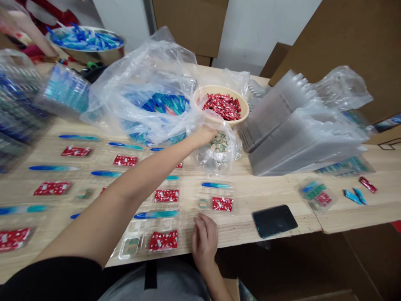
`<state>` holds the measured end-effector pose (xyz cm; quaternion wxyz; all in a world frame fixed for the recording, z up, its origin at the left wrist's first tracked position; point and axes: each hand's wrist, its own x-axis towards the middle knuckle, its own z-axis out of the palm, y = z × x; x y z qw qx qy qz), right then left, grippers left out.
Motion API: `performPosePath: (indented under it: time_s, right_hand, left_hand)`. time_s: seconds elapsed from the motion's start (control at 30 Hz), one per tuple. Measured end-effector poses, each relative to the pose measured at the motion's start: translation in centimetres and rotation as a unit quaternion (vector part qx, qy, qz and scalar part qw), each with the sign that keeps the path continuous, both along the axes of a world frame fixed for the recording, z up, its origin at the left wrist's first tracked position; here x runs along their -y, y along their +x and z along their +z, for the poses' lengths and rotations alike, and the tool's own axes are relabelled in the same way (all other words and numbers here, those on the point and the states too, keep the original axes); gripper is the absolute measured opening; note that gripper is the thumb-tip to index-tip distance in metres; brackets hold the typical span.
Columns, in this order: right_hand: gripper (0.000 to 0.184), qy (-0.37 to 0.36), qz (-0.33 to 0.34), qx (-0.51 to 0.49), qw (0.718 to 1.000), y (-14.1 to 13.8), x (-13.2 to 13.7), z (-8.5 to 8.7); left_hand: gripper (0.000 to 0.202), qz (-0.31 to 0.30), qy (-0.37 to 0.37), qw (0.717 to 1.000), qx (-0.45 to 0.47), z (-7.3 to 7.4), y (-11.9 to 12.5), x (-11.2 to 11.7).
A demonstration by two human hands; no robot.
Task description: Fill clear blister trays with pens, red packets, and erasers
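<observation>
My left hand reaches into the mouth of a clear plastic bag of small green-and-beige square pieces. Its fingertips are hidden among the bag's folds and the pieces. At the front edge of the table, my right hand rests with curled fingers; whatever lies under them is hidden. Just beyond it sits a clear tray with a blue pen-shaped tool, a red dotted packet and one square piece. Several similar trays lie in rows under and beside my left arm, some with a square piece.
A cream bowl of red packets stands behind the bag. Left of it is a big plastic bag of blue tools; a metal bowl is farther back. Stacked clear trays and a phone are rightward. Another person's arm shows far left.
</observation>
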<state>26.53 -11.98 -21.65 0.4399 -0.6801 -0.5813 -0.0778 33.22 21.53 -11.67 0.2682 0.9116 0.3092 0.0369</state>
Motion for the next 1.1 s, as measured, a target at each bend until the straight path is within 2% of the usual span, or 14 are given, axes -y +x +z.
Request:
performPosePath:
  time_s: [0.17,0.3,0.47,0.57,0.63,0.7,0.77,0.83,0.9,0.93,1.0,1.1]
  right_hand:
    - [0.026,0.001,0.001,0.002,1.0,0.0,0.1,0.1]
    - [0.026,-0.002,0.009,-0.001,1.0,0.1,0.0,0.1]
    - [0.025,-0.003,0.006,-0.005,1.0,-0.2,0.1,-0.1]
    - [0.026,-0.002,0.015,-0.056,0.998,0.0,0.3,0.8]
    - [0.027,0.011,0.03,-0.111,0.993,0.9,0.0,2.4]
    - [0.028,0.043,0.038,-0.152,0.987,2.6,-1.1,4.8]
    - [0.025,0.073,0.028,-0.175,0.982,5.1,-3.1,7.5]
    - [0.022,0.058,0.021,-0.221,0.973,7.7,-5.9,10.2]
    - [0.021,0.037,0.027,-0.274,0.961,9.8,-9.0,12.6]
    - [0.021,0.028,0.043,-0.301,0.952,10.6,-10.4,13.7]
    - [0.021,0.016,0.098,-0.34,0.935,11.4,-12.8,15.4]
    - [0.02,0.018,0.176,-0.37,0.912,11.4,-14.8,17.0]
  left_hand:
    - [0.017,-0.005,0.055,0.997,-0.058,1.2,-0.5,0.5]
    - [0.012,-0.016,0.063,0.995,-0.072,1.4,-0.7,0.8]
    - [0.012,-0.005,0.059,0.997,-0.048,1.3,-0.2,1.2]
    - [0.011,-0.01,0.047,0.999,-0.024,2.0,-0.7,1.9]
    - [0.009,-0.019,0.004,1.0,0.019,2.9,-1.8,2.7]
    - [0.009,-0.013,-0.097,0.99,0.1,3.9,-3.3,3.5]
    - [0.01,0.008,-0.233,0.952,0.198,4.9,-4.9,4.5]
    - [0.013,0.027,-0.352,0.895,0.272,5.8,-6.4,5.3]
    - [0.019,0.03,-0.421,0.846,0.325,6.5,-7.5,6.1]
    - [0.022,0.026,-0.435,0.831,0.345,6.9,-7.8,6.5]
    - [0.028,0.015,-0.431,0.821,0.375,7.4,-8.2,7.2]
    - [0.03,0.018,-0.369,0.837,0.403,8.0,-8.4,8.0]
